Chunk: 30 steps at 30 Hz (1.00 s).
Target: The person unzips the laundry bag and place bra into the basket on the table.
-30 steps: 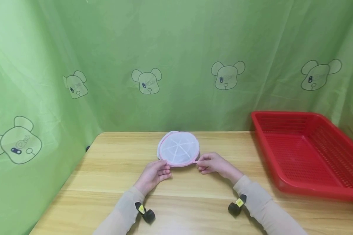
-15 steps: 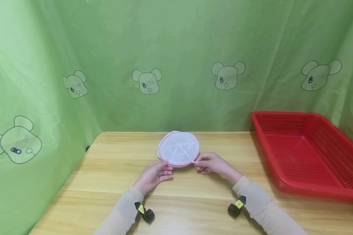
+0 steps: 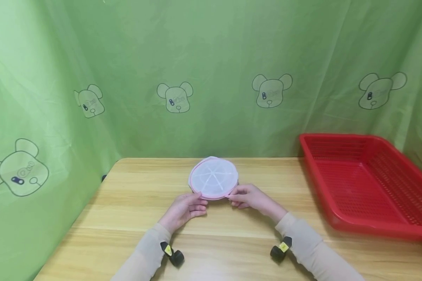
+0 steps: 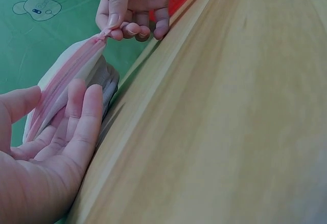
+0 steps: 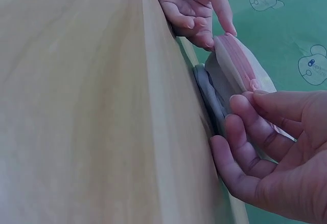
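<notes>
A round white mesh zip bag (image 3: 214, 177) with a pink zipper around its edge sits near the back of the wooden table. Between thumb and fingers, my left hand (image 3: 184, 210) grips its front left rim. My right hand (image 3: 251, 199) pinches the small pink zipper pull (image 5: 254, 84) at the front right of the rim. The pink zipper tape (image 4: 66, 78) runs between both hands in the left wrist view. Low on the bag, by the table, grey fabric (image 5: 207, 93) shows in the right wrist view.
A red plastic basket (image 3: 332, 207) with slotted walls stands at the right of the wooden table (image 3: 211, 249). Green curtain (image 3: 214, 50) with bear-head prints hangs behind the table and along both sides.
My right hand has drawn the zipper pull a short way left along the front rim, closer to my left hand. The left hand stays nearly still, and the bag has barely shifted.
</notes>
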Tool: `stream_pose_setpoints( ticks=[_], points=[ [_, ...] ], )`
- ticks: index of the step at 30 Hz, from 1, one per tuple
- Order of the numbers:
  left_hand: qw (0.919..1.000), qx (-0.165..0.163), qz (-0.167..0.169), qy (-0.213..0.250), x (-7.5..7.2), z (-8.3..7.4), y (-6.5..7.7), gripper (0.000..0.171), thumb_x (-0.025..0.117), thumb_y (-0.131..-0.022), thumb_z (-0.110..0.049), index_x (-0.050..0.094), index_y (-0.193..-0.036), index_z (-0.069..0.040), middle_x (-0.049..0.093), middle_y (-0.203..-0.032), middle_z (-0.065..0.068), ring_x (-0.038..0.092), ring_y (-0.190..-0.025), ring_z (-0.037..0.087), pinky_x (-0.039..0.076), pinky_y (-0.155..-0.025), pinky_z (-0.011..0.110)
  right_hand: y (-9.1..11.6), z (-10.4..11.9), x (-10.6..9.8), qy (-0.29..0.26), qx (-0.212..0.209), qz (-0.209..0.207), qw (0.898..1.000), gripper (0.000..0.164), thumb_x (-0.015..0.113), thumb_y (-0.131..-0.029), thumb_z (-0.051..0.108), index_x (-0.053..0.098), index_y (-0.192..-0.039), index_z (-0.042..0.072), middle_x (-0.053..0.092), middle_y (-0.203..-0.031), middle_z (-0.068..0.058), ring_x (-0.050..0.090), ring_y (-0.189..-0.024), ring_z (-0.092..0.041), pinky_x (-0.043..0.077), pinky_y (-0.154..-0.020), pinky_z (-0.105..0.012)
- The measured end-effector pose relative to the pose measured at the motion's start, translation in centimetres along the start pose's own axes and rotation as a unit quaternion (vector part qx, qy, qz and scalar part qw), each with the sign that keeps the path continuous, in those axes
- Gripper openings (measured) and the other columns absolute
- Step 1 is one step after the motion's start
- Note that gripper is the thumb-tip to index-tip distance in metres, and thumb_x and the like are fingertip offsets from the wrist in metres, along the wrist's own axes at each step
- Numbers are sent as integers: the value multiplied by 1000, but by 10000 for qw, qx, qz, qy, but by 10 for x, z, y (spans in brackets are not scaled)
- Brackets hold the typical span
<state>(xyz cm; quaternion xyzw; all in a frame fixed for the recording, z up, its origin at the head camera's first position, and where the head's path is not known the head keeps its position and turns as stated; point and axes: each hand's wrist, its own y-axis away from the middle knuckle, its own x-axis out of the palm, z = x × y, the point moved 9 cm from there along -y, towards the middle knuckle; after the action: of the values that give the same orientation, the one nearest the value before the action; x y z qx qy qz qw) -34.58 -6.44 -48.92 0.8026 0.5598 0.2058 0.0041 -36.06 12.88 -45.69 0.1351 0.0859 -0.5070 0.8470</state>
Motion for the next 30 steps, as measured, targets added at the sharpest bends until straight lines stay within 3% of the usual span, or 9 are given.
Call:
stream_pose_setpoints(
  ticks=[8, 30],
  points=[
    [10000, 24, -28, -10, -1, 1, 0, 23, 56, -98, -19, 56, -110, 0, 70, -90, 4, 68, -82, 15, 62, -85, 32, 0, 1, 3, 53, -36, 43, 10000, 29, 65, -92, 16, 63, -108, -9, 69, -95, -21, 65, -81, -13, 62, -79, -33],
    [9996, 143, -261, 15, -3, 0, 2, 17, 56, -97, -13, 58, -107, 0, 69, -88, 2, 66, -81, 12, 62, -84, 30, 0, 2, 2, 16, 41, 48, 10000, 25, 65, -92, 13, 63, -103, -9, 69, -92, -17, 64, -80, -13, 62, -77, -31]
  ],
)
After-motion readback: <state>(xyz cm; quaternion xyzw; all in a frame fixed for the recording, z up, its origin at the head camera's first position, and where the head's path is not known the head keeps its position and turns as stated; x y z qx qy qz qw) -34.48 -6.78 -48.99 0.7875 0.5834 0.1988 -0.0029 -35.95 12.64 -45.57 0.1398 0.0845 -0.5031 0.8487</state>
